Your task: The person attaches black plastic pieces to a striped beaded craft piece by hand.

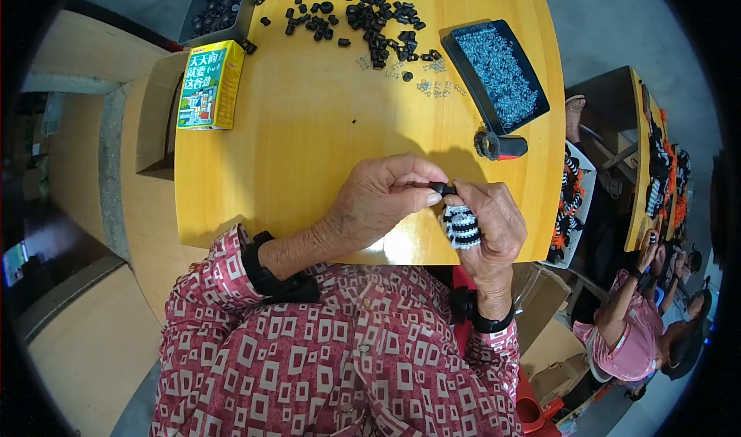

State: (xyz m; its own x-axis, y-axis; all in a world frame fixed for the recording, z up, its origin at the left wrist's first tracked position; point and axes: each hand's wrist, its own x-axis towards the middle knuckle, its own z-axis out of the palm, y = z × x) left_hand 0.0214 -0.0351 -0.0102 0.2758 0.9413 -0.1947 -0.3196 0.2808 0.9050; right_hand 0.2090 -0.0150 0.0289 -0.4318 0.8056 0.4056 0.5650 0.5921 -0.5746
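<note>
Above the near right part of the yellow table, both my hands meet at a small black plastic piece (441, 188). My left hand (378, 194) pinches it between thumb and fingertips. My right hand (494, 225) grips its other end, and a black-and-white striped cord bundle (461, 227) is tucked in that hand's curled fingers. Whether the cord is joined to the black piece is hidden by my fingers. Just beyond my right hand lies a dark ring-shaped object (487, 143) beside a red-and-black object (512, 147).
Loose black plastic parts (378, 28) spread over the far side of the table (293, 167), with small clear pieces (440, 89) nearby. A black tray (532, 116) holds many metallic bits. At left stand a drink carton (210, 86) and a dark bin (251, 12). Another person (629, 337) works at right.
</note>
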